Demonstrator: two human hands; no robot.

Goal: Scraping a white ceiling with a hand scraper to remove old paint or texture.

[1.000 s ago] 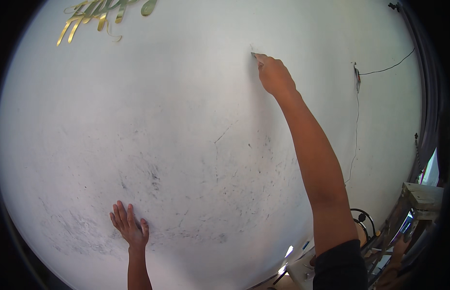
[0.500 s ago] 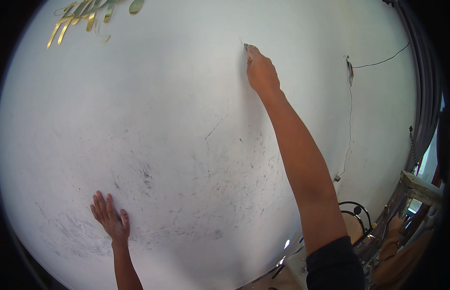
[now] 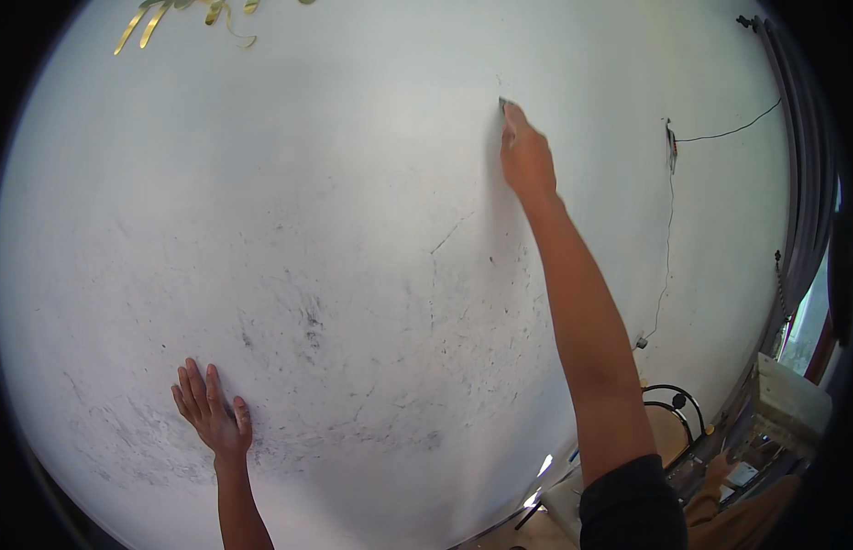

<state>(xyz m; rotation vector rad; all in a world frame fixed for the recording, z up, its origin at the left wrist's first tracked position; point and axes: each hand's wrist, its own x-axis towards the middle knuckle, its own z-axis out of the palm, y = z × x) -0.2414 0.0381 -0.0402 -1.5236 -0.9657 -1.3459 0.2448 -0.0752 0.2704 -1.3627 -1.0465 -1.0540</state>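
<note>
My right hand (image 3: 529, 158) is raised to the upper middle of a white wall (image 3: 353, 156). It grips a small scraper (image 3: 503, 104), whose grey blade tip shows above the fingers against the wall. The handle is hidden inside the hand. Just above the blade are a few faint scratches. Lower left, my left hand (image 3: 214, 414) lies against the wall with fingers stretched and thumb apart, holding nothing. Dark scuffs (image 3: 312, 321) spread over the lower wall between the hands, and a thin slanting crack (image 3: 452, 233) lies below my right hand.
Gold script lettering (image 3: 149, 27) is cut off at the top left. On the right, a wire (image 3: 668, 229) hangs from a wall opening (image 3: 671, 145), near a dark curtain (image 3: 802, 165). Lower right: a round-backed chair (image 3: 669, 426), a pale box-shaped thing (image 3: 791, 399) and another person's brown sleeve (image 3: 742, 521).
The view has shifted, so the gold lettering sits higher and the wall marks farther right. My right hand with the scraper is slightly lower under the scratches. My left hand stays flat.
</note>
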